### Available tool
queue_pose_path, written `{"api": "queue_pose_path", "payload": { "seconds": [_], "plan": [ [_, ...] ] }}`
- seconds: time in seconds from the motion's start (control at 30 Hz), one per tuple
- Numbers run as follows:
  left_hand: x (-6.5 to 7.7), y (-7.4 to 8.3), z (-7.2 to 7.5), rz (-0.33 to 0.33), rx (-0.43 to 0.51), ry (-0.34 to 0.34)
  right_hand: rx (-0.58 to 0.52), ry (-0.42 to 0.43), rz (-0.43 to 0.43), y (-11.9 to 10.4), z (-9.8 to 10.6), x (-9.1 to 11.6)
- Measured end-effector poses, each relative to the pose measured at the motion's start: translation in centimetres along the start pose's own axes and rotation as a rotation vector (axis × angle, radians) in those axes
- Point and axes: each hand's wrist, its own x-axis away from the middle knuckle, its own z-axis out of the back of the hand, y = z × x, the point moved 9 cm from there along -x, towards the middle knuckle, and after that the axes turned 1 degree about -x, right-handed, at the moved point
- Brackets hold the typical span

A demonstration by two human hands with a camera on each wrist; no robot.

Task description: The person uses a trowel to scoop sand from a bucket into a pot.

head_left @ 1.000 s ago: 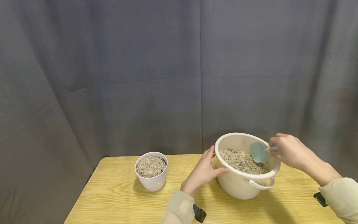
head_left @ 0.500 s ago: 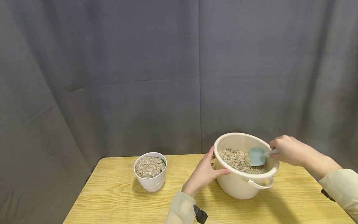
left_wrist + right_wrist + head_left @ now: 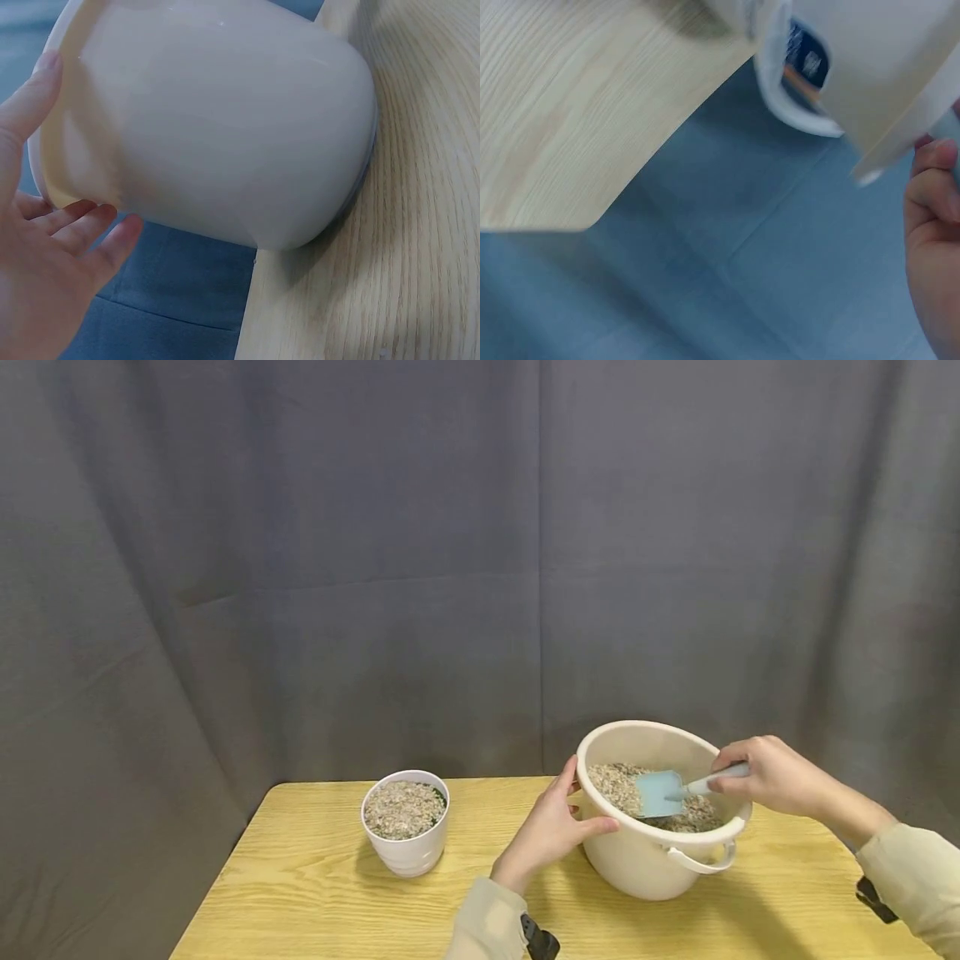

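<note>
My right hand point(image 3: 772, 774) grips the pale handle of a small light-blue hand shovel point(image 3: 660, 793). The blade rests against the beige-grey gravel point(image 3: 615, 783) inside a cream bucket point(image 3: 637, 868). At the bucket's left side, my left hand point(image 3: 547, 828) holds the rim, thumb on the near side and fingers farther back. The left wrist view shows that thumb point(image 3: 46, 75) on the rim and the fingers bent beside it. In the right wrist view, the curled right hand point(image 3: 937, 217) is partly cut off, and the shovel is mostly hidden.
A white pot point(image 3: 414, 853) filled near its brim with similar gravel stands left of the bucket, a dark green bit showing at its inner right. The bucket's white handle point(image 3: 701, 862) hangs on its near side. Behind the wooden table point(image 3: 300, 877) hangs a grey curtain point(image 3: 405, 568).
My right hand has lowered slightly, and the shovel's blade has swung from near the bucket's right wall leftward and down to the gravel. My left hand stays at the rim.
</note>
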Motion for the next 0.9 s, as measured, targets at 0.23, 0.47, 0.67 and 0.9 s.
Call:
{"api": "queue_pose_path", "payload": {
  "seconds": [0.23, 0.47, 0.67, 0.9],
  "plan": [
    [0.0, 0.1, -0.2, -0.003, 0.012, 0.003, -0.043, -0.007, -0.101, -0.4, -0.6, -0.8],
    [0.1, 0.0, -0.1, -0.008, 0.022, 0.010, -0.255, -0.067, -0.334, 0.9, -2.2, 0.1],
    [0.0, -0.1, -0.5, -0.001, 0.045, -0.009, -0.358, -0.075, -0.402, 2.0, -2.9, 0.8],
    [-0.1, -0.4, -0.3, 0.022, 0.085, 0.018, -0.464, -0.086, -0.412, 2.3, -3.4, 0.2]
  ]
}}
